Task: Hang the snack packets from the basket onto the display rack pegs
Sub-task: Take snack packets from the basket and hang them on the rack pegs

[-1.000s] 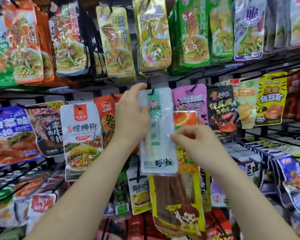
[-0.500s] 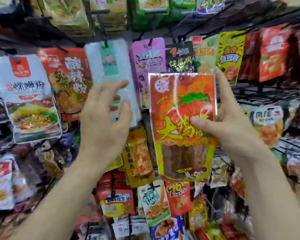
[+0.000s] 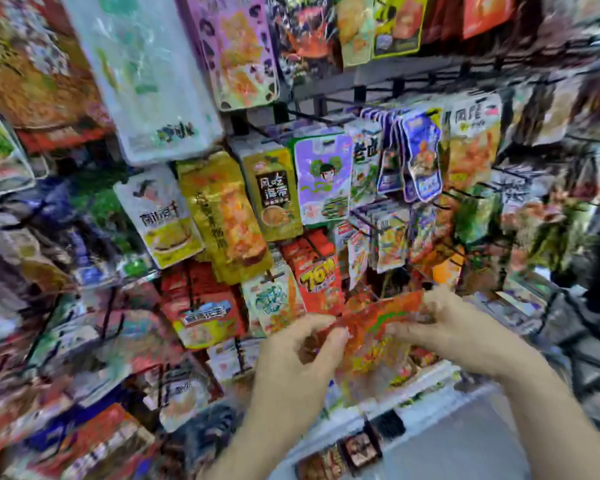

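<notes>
We are seeing an orange-red snack packet (image 3: 378,327), blurred, lying tilted low before the display rack (image 3: 378,102), which is hanging full of packets on its pegs.

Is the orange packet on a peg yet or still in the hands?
Off the pegs: the orange packet is held low before the rack, left hand and right hand gripping its ends.

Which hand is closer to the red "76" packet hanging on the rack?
Left. The left hand sits just below the red "76" packet; the right hand is farther right, gripping the orange-red packet.
</notes>
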The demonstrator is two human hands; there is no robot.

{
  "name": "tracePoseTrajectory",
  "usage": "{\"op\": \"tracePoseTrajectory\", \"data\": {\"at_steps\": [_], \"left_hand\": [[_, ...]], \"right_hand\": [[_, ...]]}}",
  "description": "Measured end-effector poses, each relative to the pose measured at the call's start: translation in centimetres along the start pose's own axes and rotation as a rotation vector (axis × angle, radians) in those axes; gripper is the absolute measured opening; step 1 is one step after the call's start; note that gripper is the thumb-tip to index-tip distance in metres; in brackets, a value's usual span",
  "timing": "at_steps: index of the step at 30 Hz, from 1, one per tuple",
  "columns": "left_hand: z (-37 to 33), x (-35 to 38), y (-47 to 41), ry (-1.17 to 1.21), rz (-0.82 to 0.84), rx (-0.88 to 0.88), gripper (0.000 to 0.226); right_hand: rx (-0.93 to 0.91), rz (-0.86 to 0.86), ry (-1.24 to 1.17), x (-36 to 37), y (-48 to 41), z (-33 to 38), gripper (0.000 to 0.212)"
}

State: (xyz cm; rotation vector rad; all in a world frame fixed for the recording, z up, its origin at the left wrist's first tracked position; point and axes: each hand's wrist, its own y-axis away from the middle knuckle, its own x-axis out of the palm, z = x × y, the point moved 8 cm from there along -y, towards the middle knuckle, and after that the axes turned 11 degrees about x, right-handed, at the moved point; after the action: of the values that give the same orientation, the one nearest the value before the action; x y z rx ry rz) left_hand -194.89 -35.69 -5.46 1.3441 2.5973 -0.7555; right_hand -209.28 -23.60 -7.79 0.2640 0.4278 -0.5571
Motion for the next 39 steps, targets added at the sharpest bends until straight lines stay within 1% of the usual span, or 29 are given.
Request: {"op": "tracePoseTrajectory", "data": {"at_steps": [2,4,6,7,8,10,11,12,14,15,16,19,21,22,23,25,26,28,31,33,34,37,39], "left_hand": [[1.3,1.0,0.9,0.014,0.023,-0.033,0.022],[2.4,1.5,1.4,0.038,-0.008,-0.086,0.017],[3.2,1.9,1.5,0.128,-0.054,-0.158,0.009],[3.5,2.3,1.5,0.181,-0.059,-0.195,0.007],[3.6,2.9,1.6,0.230,-0.059,-0.231,0.008],[4.5,4.3,1.9,0.312,-0.035,-0.298,0.015],[5.0,5.3,2.2,0.329,-0.011,-0.321,0.019],[5.6,6.3,2.4,0.326,0.013,-0.339,0.021],[7.1,8.7,2.9,0.241,0.066,-0.333,0.013],[7.9,9.9,3.0,0.173,0.091,-0.323,0.017],[8.8,11.3,3.1,0.124,0.101,-0.322,0.023],[12.2,15.0,3.1,0.008,0.084,-0.352,0.027],[14.3,16.7,2.5,-0.023,0.023,-0.370,0.025],[15.3,17.5,1.9,-0.026,-0.008,-0.382,0.020],[16.3,18.1,1.2,-0.024,-0.036,-0.399,0.014],[18.7,19.1,-0.6,-0.025,-0.077,-0.423,0.011],[20.0,19.5,-1.5,-0.026,-0.093,-0.432,0.014],[23.1,20.1,-3.1,-0.030,-0.129,-0.438,0.017],[27.5,20.9,-5.3,-0.089,-0.171,-0.413,0.015],[29.5,20.9,-6.9,-0.131,-0.194,-0.364,0.011],[30.3,20.8,-7.5,-0.147,-0.198,-0.337,0.012],[31.6,20.9,-8.7,-0.180,-0.146,-0.292,0.013],[31.9,20.9,-9.5,-0.178,-0.122,-0.257,0.016]], "right_hand": [[0.108,-0.009,-0.287,1.2,0.9,-2.0,0.018],[0.206,-0.009,-0.538,2.2,1.3,-3.7,0.024],[0.249,0.003,-0.651,2.9,1.3,-4.8,0.021],[0.261,0.000,-0.686,3.0,1.1,-5.4,0.023],[0.260,-0.007,-0.708,3.0,0.9,-6.2,0.031],[0.286,-0.017,-0.718,2.8,0.6,-8.4,0.064],[0.294,-0.007,-0.710,2.8,0.6,-9.6,0.075],[0.296,0.009,-0.697,2.7,0.6,-10.7,0.075],[0.308,0.038,-0.669,2.4,0.5,-13.4,0.057],[0.310,0.040,-0.652,2.1,0.4,-14.8,0.051],[0.304,0.040,-0.636,1.7,0.1,-16.3,0.052],[0.326,0.040,-0.557,0.8,-1.1,-20.8,0.067],[0.350,-0.011,-0.521,0.1,-2.5,-23.7,0.069],[0.365,-0.028,-0.525,-0.1,-3.3,-24.9,0.068],[0.372,-0.043,-0.539,-0.2,-4.2,-25.9,0.060],[0.370,-0.071,-0.589,-0.2,-6.2,-27.6,0.025],[0.380,-0.088,-0.618,-0.1,-7.3,-28.5,0.020],[0.400,-0.121,-0.666,0.3,-9.7,-30.3,0.019],[0.396,-0.151,-0.718,1.0,-13.8,-32.6,0.018],[0.406,-0.158,-0.746,1.6,-16.3,-33.9,0.018],[0.408,-0.147,-0.762,2.0,-17.3,-34.4,0.018],[0.430,-0.101,-0.823,3.3,-19.3,-35.6,0.025],[0.422,-0.097,-0.856,3.5,-20.0,-35.9,0.025]]}}
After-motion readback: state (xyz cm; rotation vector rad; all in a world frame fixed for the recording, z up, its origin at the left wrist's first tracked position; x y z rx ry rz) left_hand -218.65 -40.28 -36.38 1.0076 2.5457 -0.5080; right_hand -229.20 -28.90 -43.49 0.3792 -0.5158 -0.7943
